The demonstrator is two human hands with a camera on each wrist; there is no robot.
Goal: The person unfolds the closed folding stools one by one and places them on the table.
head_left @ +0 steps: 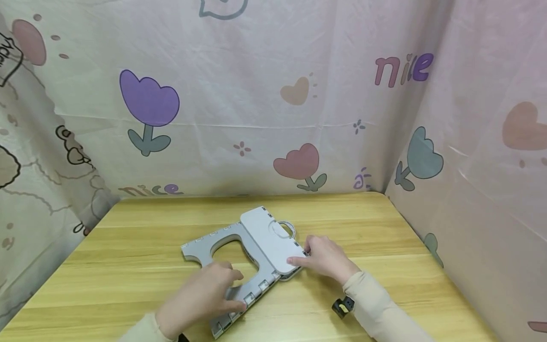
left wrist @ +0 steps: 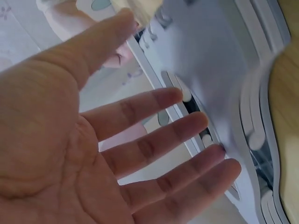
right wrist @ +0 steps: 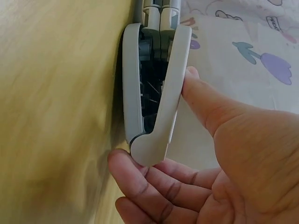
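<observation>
A folded plastic step stool [head_left: 273, 244] lies tilted across the wooden table, with a white panel at its far right and grey leg panels with a large cut-out at its left. My right hand [head_left: 328, 260] grips the white panel's right end: in the right wrist view the thumb presses its face and the fingers curl around the hinged end [right wrist: 150, 149]. Over the near leg panel is my left hand [head_left: 204, 292], fingers spread and extended. Its fingertips are close to the grey panel [left wrist: 215, 70] in the left wrist view; whether they touch it I cannot tell.
A rounded carry handle [head_left: 290, 229] sticks out at the stool's far right side. The wooden table [head_left: 376, 228] extends around the stool. Behind it and at both sides hangs a patterned cloth [head_left: 222, 104]. A black strap device [head_left: 343, 307] sits by the right sleeve.
</observation>
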